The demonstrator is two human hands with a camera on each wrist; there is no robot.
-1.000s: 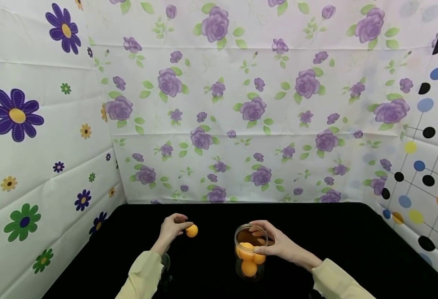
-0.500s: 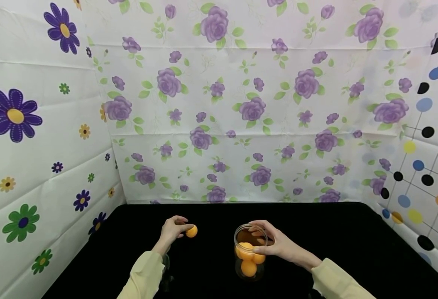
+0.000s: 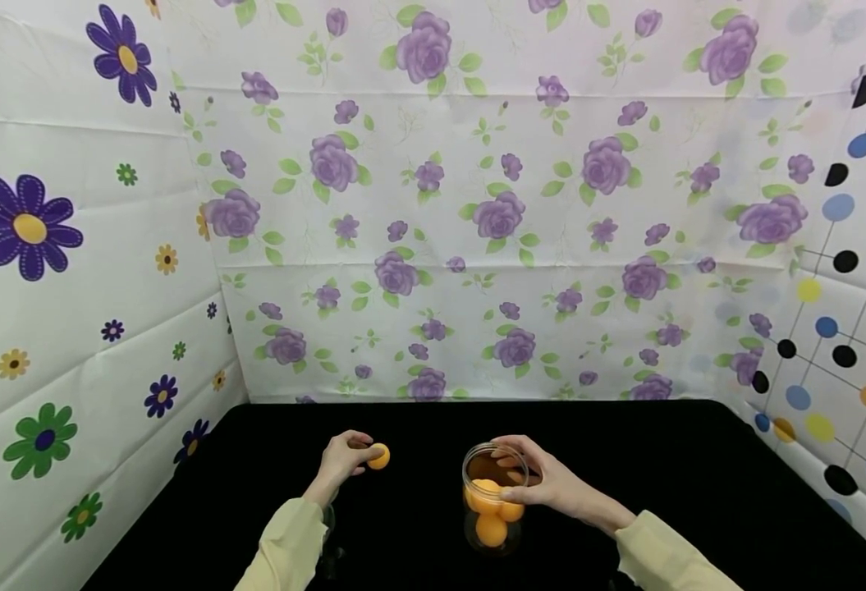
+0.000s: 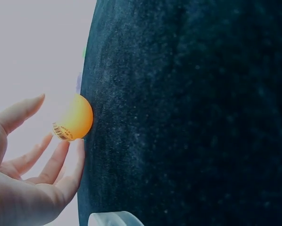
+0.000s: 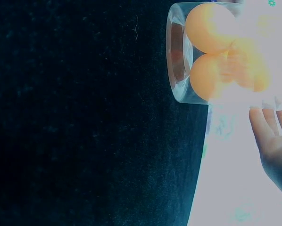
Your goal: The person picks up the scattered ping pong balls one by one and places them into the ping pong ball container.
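In the head view, an orange ping-pong ball [image 3: 379, 456] rests on the black tabletop. My left hand [image 3: 342, 460] is at its left side. In the left wrist view, the fingertips [image 4: 79, 143] touch or nearly touch the ball's printed side, while the thumb stands a little apart from it. My right hand [image 3: 551, 484] grips the rim of a clear jar [image 3: 493, 546], thumb on the near side and fingers at the far side. Several orange ping-pong balls [image 3: 491, 530] lie inside the upright jar. Glare washes out part of the jar in the right wrist view.
A dark, see-through object [image 3: 331, 519] stands by my left forearm, mostly hidden; its kind is unclear. A black cloth [image 3: 425, 427] covers the table. Flowered sheets [image 3: 433, 328] hang behind and at the left, and a dotted sheet [image 3: 831, 394] at the right.
My left hand has shifted slightly down, its thumb now lower against the ball in the head view. The ball, the jar and my right hand have hardly moved.
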